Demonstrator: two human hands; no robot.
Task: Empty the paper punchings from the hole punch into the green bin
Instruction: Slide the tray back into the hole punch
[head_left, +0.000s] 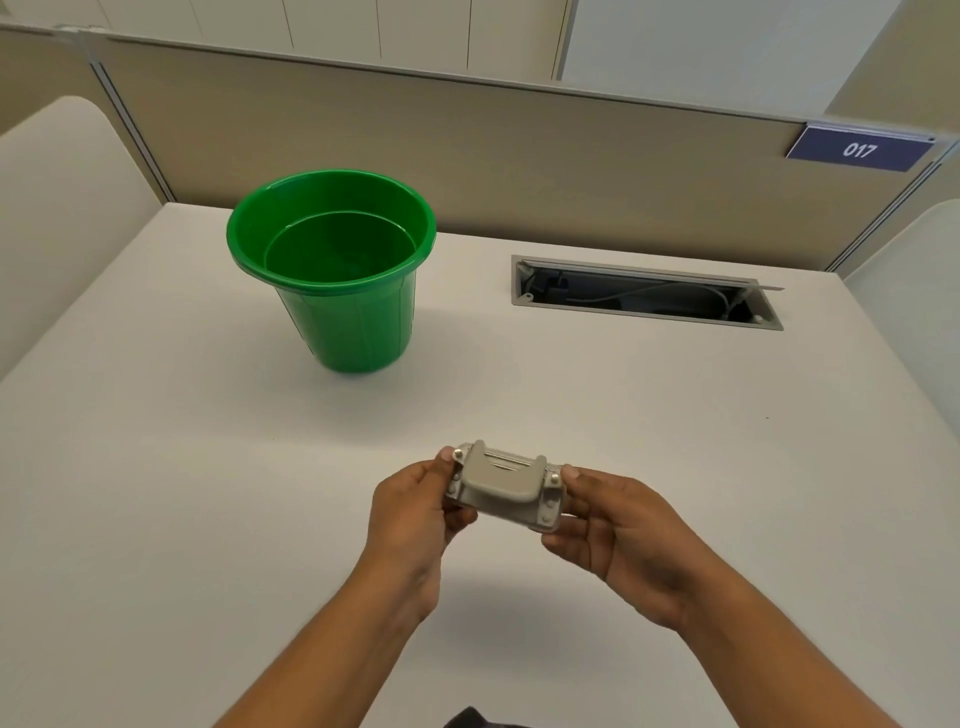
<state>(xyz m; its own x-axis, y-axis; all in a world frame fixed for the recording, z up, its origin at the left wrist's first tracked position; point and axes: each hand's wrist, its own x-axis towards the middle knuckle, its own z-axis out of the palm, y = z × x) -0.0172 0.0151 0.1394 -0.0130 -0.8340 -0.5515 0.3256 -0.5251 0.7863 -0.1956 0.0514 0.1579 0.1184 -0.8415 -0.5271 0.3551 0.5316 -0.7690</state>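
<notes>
A small grey hole punch is held above the white desk near its front middle. My left hand grips its left end with thumb on top and fingers beneath. My right hand grips its right end the same way. The punch sits roughly level, its handle side facing up. A green bin stands upright on the desk, far to the left of the punch; its inside looks bare. No paper punchings are visible.
An open cable slot with wires is cut into the desk at the back right. A beige partition with a blue "017" label closes off the far edge. White side panels stand at left and right.
</notes>
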